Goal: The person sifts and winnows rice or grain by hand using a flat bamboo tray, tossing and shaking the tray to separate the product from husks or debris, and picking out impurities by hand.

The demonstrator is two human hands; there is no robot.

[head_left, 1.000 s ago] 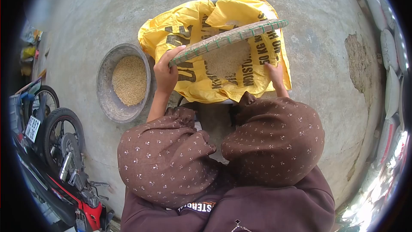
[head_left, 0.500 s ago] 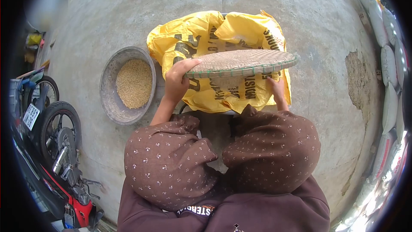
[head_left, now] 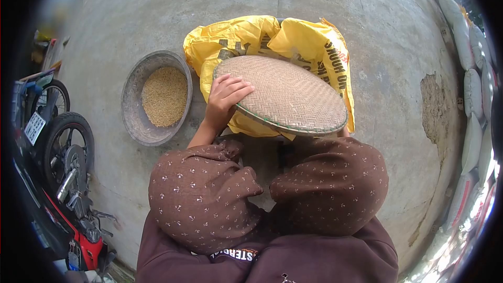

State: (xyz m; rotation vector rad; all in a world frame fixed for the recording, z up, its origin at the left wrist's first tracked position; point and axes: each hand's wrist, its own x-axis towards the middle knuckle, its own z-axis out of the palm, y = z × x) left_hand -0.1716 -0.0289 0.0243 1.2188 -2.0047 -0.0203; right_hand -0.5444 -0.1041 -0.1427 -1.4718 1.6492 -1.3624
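my left hand is raised out in front of me, forearm bare and angled up from a bunched brown sleeve at the elbow. the fingers are spread and laid flat, thumb tucked under, gripping an edge. my right hand is hidden from this view; i can only see the right arm's sleeve, bent and reaching forward to about the same height. both elbows are folded close together, just above my chest.
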